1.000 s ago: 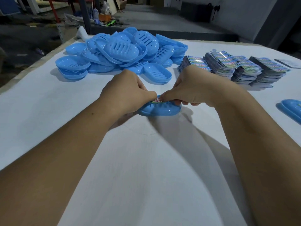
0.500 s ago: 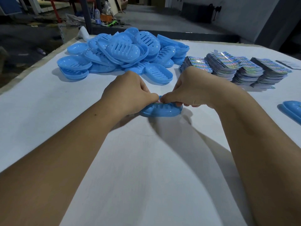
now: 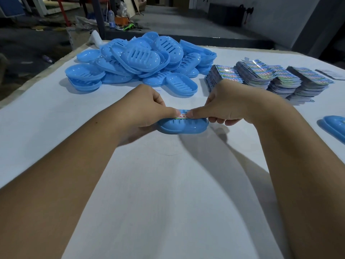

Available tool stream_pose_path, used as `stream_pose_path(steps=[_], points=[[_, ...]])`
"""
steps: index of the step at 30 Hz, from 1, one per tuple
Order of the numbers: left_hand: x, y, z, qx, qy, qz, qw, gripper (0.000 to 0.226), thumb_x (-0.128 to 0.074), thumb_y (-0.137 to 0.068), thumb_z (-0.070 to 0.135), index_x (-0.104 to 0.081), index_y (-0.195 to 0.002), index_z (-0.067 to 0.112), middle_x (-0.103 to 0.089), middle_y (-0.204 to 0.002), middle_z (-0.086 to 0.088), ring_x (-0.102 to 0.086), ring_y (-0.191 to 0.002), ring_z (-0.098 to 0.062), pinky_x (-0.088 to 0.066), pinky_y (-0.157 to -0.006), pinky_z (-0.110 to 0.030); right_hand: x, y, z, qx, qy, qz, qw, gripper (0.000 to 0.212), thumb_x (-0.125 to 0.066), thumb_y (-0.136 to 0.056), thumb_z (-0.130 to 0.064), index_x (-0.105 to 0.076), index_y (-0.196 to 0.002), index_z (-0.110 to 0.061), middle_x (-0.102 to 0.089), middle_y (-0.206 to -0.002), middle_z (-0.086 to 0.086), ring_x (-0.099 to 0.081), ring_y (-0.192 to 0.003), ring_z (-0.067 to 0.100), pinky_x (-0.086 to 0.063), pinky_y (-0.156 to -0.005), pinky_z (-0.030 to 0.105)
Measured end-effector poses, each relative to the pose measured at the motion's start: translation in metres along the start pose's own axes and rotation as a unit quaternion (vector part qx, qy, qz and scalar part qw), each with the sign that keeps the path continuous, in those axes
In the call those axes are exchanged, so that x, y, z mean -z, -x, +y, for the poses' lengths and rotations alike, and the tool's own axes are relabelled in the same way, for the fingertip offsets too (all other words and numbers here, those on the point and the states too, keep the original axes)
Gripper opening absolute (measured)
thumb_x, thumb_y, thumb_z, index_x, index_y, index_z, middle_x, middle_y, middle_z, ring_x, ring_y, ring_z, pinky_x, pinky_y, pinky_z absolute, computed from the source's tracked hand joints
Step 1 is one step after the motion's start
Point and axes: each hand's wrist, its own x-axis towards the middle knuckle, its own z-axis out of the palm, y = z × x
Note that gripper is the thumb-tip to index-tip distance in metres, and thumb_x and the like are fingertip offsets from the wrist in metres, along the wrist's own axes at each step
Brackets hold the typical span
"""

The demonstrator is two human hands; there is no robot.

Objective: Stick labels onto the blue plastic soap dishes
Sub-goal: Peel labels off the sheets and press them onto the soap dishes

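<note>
Head view. A blue soap dish (image 3: 183, 127) lay near the middle of the white table (image 3: 168, 202), held between both hands. The left hand (image 3: 143, 107) grasped the dish's left end with curled fingers, its thumb pressing on a printed label (image 3: 182, 116) on the dish's upper face. The right hand (image 3: 229, 103) grasped the right end likewise, its thumb tip touching the same label beside the left thumb. Behind them lay a heap of blue soap dishes (image 3: 141, 62); to the right stood stacks of labels (image 3: 270, 79). Another dish (image 3: 334, 126) lay at the table's right edge.
</note>
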Motion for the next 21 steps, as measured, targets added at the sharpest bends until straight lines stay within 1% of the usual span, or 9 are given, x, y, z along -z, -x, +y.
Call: stream_pose_path(steps=[4, 6, 8, 10, 12, 14, 15, 17, 21], points=[[0.0, -0.003, 0.0, -0.017, 0.0, -0.003, 1.0, 0.034, -0.094, -0.073, 0.024, -0.063, -0.063, 0.011, -0.062, -0.048, 0.003, -0.06, -0.043, -0.002, -0.049, -0.042, -0.016, 0.0, -0.003, 0.004, -0.037, -0.005, -0.01, 0.999, 0.045, -0.081, -0.062, -0.071, -0.073, -0.05, -0.028, -0.064, -0.047, -0.009, -0.052, -0.036, 0.005, -0.043, -0.038, 0.016], [-0.001, -0.005, -0.002, -0.009, 0.039, -0.001, 0.999, 0.037, -0.092, -0.076, 0.026, -0.06, -0.064, 0.012, -0.062, -0.049, 0.002, -0.062, -0.044, -0.004, -0.049, -0.045, -0.017, 0.001, -0.004, 0.004, -0.044, -0.012, 0.018, 0.999, 0.059, -0.078, -0.063, -0.072, -0.073, -0.057, -0.014, -0.067, -0.052, -0.006, -0.054, -0.039, 0.007, -0.044, -0.038, 0.016], [-0.001, -0.008, -0.004, -0.003, 0.054, 0.03, 0.998, 0.042, -0.088, -0.078, 0.039, -0.056, -0.062, 0.017, -0.059, -0.053, 0.001, -0.06, -0.053, -0.011, -0.055, -0.058, -0.028, 0.003, -0.004, 0.003, -0.032, -0.041, 0.072, 0.996, 0.056, -0.076, -0.071, -0.07, -0.073, -0.067, -0.014, -0.07, -0.057, -0.004, -0.06, -0.046, 0.009, -0.049, -0.04, 0.02], [0.002, -0.012, -0.005, -0.011, 0.023, 0.071, 0.997, 0.043, -0.079, -0.073, 0.057, -0.056, -0.063, 0.021, -0.049, -0.063, -0.002, -0.048, -0.064, -0.018, -0.054, -0.073, -0.039, 0.004, -0.004, 0.002, 0.024, -0.046, 0.094, 0.994, 0.046, -0.078, -0.075, -0.065, -0.075, -0.081, -0.019, -0.075, -0.074, -0.002, -0.069, -0.064, 0.016, -0.062, -0.057, 0.033], [0.005, -0.012, -0.005, -0.038, -0.004, 0.094, 0.995, 0.044, -0.07, -0.075, 0.064, -0.052, -0.063, 0.025, -0.039, -0.062, 0.0, -0.037, -0.061, -0.017, -0.046, -0.065, -0.038, 0.001, 0.002, -0.004, 0.081, -0.037, 0.042, 0.995, 0.048, -0.085, -0.068, -0.059, -0.073, -0.104, -0.029, -0.074, -0.096, -0.01, -0.072, -0.088, 0.013, -0.061, -0.083, 0.035], [0.007, -0.014, -0.007, -0.071, -0.024, 0.117, 0.99, 0.049, -0.066, -0.081, 0.063, -0.045, -0.058, 0.025, -0.032, -0.05, 0.007, -0.028, -0.048, -0.014, -0.031, -0.055, -0.031, -0.005, 0.008, -0.013, 0.105, 0.009, -0.041, 0.994, 0.072, -0.088, -0.061, -0.057, -0.063, -0.126, -0.039, -0.066, -0.118, -0.017, -0.065, -0.105, 0.006, -0.053, -0.093, 0.027], [0.007, -0.015, -0.007, -0.085, -0.032, 0.13, 0.987, 0.051, -0.064, -0.084, 0.061, -0.044, -0.057, 0.023, -0.031, -0.045, 0.011, -0.026, -0.043, -0.012, -0.028, -0.053, -0.03, -0.008, 0.011, -0.016, 0.113, 0.04, -0.061, 0.991, 0.08, -0.089, -0.062, -0.055, -0.058, -0.133, -0.04, -0.062, -0.123, -0.017, -0.062, -0.109, 0.005, -0.05, -0.095, 0.025], [0.006, -0.014, -0.006, -0.107, -0.037, 0.154, 0.982, 0.053, -0.064, -0.088, 0.057, -0.044, -0.055, 0.02, -0.035, -0.037, 0.013, -0.029, -0.037, -0.008, -0.027, -0.053, -0.031, -0.015, 0.014, -0.02, 0.123, 0.069, -0.057, 0.988, 0.079, -0.09, -0.065, -0.05, -0.057, -0.136, -0.037, -0.062, -0.124, -0.016, -0.061, -0.108, 0.006, -0.048, -0.093, 0.025], [0.003, -0.013, -0.008, -0.136, -0.056, 0.181, 0.972, 0.054, -0.064, -0.091, 0.054, -0.05, -0.058, 0.013, -0.04, -0.037, 0.012, -0.035, -0.037, -0.007, -0.029, -0.055, -0.033, -0.016, 0.031, -0.006, 0.081, 0.047, 0.046, 0.995, 0.066, -0.085, -0.067, -0.062, -0.06, -0.123, -0.037, -0.062, -0.107, -0.018, -0.06, -0.088, 0.001, -0.046, -0.071, 0.023]])
